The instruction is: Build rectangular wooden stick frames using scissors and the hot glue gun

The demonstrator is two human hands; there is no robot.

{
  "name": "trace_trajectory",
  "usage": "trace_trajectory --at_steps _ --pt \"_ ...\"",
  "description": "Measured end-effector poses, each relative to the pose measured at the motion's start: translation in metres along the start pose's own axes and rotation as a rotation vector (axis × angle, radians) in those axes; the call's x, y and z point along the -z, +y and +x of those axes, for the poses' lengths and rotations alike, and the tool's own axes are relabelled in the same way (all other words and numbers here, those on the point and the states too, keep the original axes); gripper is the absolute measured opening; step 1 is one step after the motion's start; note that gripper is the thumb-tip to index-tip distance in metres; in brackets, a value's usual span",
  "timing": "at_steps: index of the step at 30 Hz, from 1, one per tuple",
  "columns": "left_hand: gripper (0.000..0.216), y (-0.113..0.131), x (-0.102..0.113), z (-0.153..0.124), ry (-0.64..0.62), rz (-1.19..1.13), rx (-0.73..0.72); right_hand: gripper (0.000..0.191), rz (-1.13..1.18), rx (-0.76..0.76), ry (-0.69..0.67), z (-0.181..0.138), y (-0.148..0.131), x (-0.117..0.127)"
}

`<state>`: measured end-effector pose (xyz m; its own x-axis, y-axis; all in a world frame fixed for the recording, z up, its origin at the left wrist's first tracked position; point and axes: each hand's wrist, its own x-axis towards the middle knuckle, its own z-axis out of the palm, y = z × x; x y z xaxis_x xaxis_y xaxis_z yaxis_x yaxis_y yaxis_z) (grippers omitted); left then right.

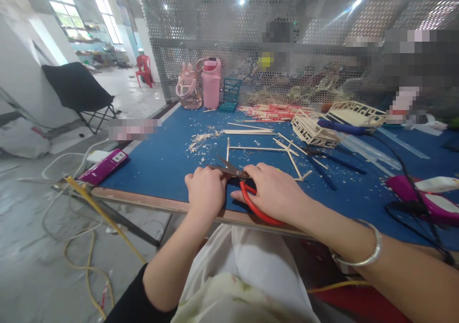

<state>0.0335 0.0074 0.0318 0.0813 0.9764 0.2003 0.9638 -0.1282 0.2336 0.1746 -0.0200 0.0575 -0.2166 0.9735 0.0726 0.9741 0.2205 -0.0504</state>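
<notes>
My right hand (276, 194) is wrapped round the red-handled scissors (234, 171) at the table's near edge. The scissor blades are parted and point to the left. Beside them, my left hand (206, 191) is closed with curled fingers close to the lower blade; whatever it pinches is hidden. Just beyond both hands lies a frame of thin wooden sticks (256, 149) on the blue tabletop (161, 170). Several loose wooden sticks (247, 132) lie behind that frame. Short cut stick pieces (199, 141) are scattered to its left.
Blue-handled pliers (322, 172), small wooden lattice models (315, 129) and clear strips (369, 150) lie to the right. Red-tipped sticks (276, 112) are piled at the back. Pink bottles (211, 83) stand by the mesh screen. Purple power strips (103, 167) sit at both sides.
</notes>
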Motion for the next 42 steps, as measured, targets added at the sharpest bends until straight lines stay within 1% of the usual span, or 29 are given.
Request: trace_trajectory --at_steps 7,14,25,34,42 --pt "0.031 -0.0003 -0.0018 0.0 0.014 -0.014 0.004 0.056 -0.044 -0.008 -0.017 -0.0006 0.0004 0.0007" --pt "0.033 0.0003 -0.001 -0.0004 0.002 -0.02 0.002 0.06 -0.01 -0.003 -0.069 0.0016 0.0004 0.0022" --pt "0.033 0.0009 -0.0015 -0.0008 0.011 -0.017 0.016 0.066 0.0 0.005 -0.082 0.0006 0.0013 0.0037" --pt "0.032 0.001 -0.0018 -0.0012 0.016 -0.009 -0.004 0.064 0.02 0.015 -0.065 0.003 0.0014 0.0016" --pt "0.033 0.0015 -0.0005 -0.0011 0.006 0.003 -0.036 0.059 0.007 0.037 -0.083 0.0024 0.001 0.0051"
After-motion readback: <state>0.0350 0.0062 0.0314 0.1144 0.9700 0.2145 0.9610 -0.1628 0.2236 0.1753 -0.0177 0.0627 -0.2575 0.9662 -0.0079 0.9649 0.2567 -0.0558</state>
